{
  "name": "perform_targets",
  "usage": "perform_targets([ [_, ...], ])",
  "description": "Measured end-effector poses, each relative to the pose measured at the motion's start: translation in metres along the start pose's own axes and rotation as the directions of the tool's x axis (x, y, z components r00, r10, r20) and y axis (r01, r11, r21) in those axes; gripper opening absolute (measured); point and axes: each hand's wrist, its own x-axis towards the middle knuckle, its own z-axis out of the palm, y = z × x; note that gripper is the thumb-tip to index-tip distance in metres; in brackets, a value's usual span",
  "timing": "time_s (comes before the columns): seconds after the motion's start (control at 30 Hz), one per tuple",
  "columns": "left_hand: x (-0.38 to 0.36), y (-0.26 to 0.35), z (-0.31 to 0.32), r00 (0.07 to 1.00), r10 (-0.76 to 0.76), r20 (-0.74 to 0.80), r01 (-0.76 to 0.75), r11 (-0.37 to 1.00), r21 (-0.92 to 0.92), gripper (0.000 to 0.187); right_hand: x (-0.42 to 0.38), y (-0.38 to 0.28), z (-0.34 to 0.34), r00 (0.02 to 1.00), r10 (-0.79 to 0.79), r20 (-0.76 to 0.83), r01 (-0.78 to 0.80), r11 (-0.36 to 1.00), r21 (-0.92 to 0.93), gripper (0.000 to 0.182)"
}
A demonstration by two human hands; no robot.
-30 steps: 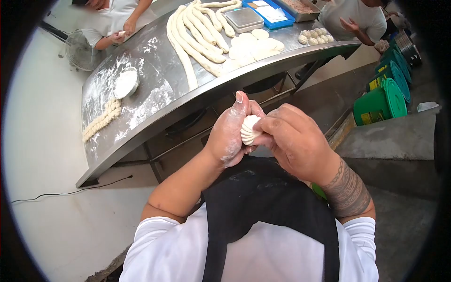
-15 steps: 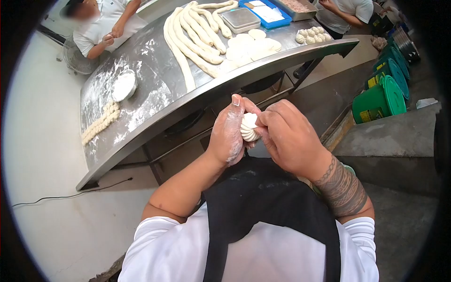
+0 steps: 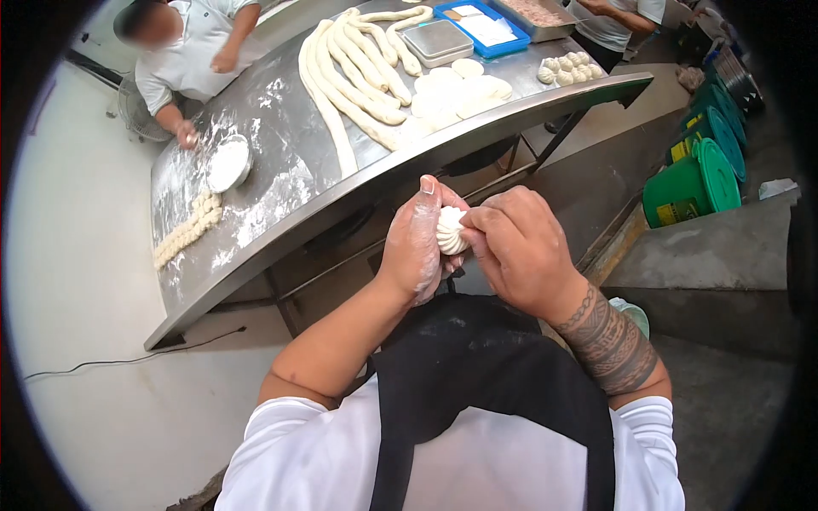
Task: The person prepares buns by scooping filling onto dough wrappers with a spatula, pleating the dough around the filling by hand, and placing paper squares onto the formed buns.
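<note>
A white pleated bun [image 3: 451,232] sits in my left hand [image 3: 416,243], whose flour-dusted palm and fingers curl round it. My right hand [image 3: 521,249] pinches the bun's edge between thumb and forefinger from the right. Both hands are in front of my black apron, just off the near edge of the metal table [image 3: 281,213]. Flat dough rounds [image 3: 460,89] lie on the table beyond them, beside long dough ropes [image 3: 341,81].
Pleated buns [image 3: 569,68] stand at the table's right end. A scale [image 3: 436,41], blue tray [image 3: 494,41], meat-filled pan [image 3: 535,12], flour bowl [image 3: 229,164] and dough pieces [image 3: 189,230] are there too. Co-workers stand across. Green buckets [image 3: 692,183] are at right.
The bun's top looks more gathered under my right fingers. The co-worker at upper left has parted their hands, one reaching toward the flour bowl. My view has shifted slightly.
</note>
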Motion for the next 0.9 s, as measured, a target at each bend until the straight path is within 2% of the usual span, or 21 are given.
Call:
perform_targets([
  [0.03,0.003,-0.001,0.001,1.0,-0.022,-0.02,0.022,0.999,-0.03,0.062,0.0,0.001,-0.002,0.998,0.057,-0.024,-0.056,0.997,0.045,0.031],
  [0.1,0.015,-0.001,-0.011,0.986,-0.169,-0.006,0.169,0.985,0.03,0.063,-0.002,0.0,-0.009,0.984,0.166,-0.066,-0.157,0.979,0.131,0.044],
  [0.13,0.022,-0.002,-0.021,0.971,-0.239,-0.004,0.239,0.969,0.059,0.064,-0.007,0.001,-0.012,0.974,0.222,-0.035,-0.215,0.966,0.141,0.048],
  [0.17,0.036,-0.006,-0.032,0.949,-0.309,-0.065,0.315,0.944,0.096,0.064,-0.016,0.006,-0.016,0.961,0.275,-0.006,-0.272,0.951,0.149,0.053],
  [0.2,0.053,-0.009,-0.046,0.921,-0.378,-0.092,0.384,0.921,0.057,0.062,-0.024,0.01,-0.017,0.944,0.328,0.022,-0.327,0.932,0.155,0.058],
  [0.27,0.087,-0.003,-0.041,0.912,-0.363,-0.189,0.381,0.922,0.071,0.061,-0.036,0.014,-0.015,0.911,0.41,0.051,-0.412,0.891,0.191,0.052],
  [0.3,0.111,-0.001,-0.037,0.948,-0.302,-0.105,0.31,0.948,0.074,0.058,-0.039,0.014,-0.014,0.89,0.446,0.09,-0.455,0.867,0.202,0.05],
  [0.33,0.133,0.009,-0.015,0.969,-0.23,-0.092,0.231,0.973,0.001,0.059,-0.041,0.013,-0.012,0.867,0.481,0.13,-0.499,0.841,0.212,0.049],
  [0.37,0.164,0.019,-0.005,0.962,-0.251,0.111,0.257,0.965,-0.042,0.062,-0.04,0.012,-0.008,0.885,0.454,0.102,-0.465,0.854,0.232,0.044],
  [0.4,0.187,0.03,0.012,0.946,-0.252,0.202,0.291,0.938,-0.19,0.073,-0.04,0.01,-0.004,0.887,0.448,0.111,-0.461,0.852,0.247,0.043],
  [0.43,0.229,0.028,0.009,0.917,-0.223,0.331,0.265,0.96,-0.088,0.084,-0.039,0.008,-0.001,0.889,0.442,0.121,-0.458,0.849,0.263,0.042],
  [0.47,0.24,0.028,0.029,0.966,-0.249,0.072,0.252,0.967,-0.03,0.091,-0.039,0.007,0.002,0.891,0.435,0.13,-0.454,0.847,0.278,0.041],
  [0.5,0.243,0.021,0.033,0.977,-0.212,0.015,0.21,0.974,0.085,0.089,-0.04,0.006,0.004,0.892,0.434,0.124,-0.451,0.851,0.27,0.037],
  [0.53,0.243,0.013,0.032,0.985,-0.168,-0.039,0.172,0.965,0.199,0.087,-0.044,0.005,0.006,0.884,0.441,0.152,-0.467,0.843,0.269,0.036],
  [0.6,0.224,-0.009,0.016,0.984,-0.141,0.111,0.115,0.97,0.212,0.077,-0.052,0.007,0.01,0.867,0.448,0.216,-0.494,0.827,0.269,0.033],
  [0.67,0.187,-0.015,-0.013,0.935,-0.234,0.266,0.188,0.964,0.187,0.061,-0.063,0.013,0.016,0.841,0.477,0.255,-0.535,0.801,0.267,0.027],
  [0.7,0.158,-0.018,-0.031,0.918,-0.226,0.326,0.181,0.97,0.162,0.062,-0.069,0.016,0.02,0.831,0.486,0.272,-0.551,0.788,0.275,0.024],
  [0.73,0.135,-0.019,-0.053,0.91,-0.266,0.317,0.218,0.959,0.18,0.059,-0.074,0.019,0.024,0.818,0.495,0.292,-0.568,0.773,0.283,0.022],
  [0.83,0.066,-0.032,-0.12,0.945,-0.3,0.134,0.266,0.938,0.221,0.051,-0.077,0.026,0.034,0.796,0.46,0.393,-0.583,0.758,0.293,0.015],
  [0.9,0.026,-0.044,-0.165,0.949,-0.31,-0.05,0.314,0.937,0.151,0.043,-0.067,0.028,0.041,0.798,0.42,0.433,-0.567,0.767,0.301,0.013],
])
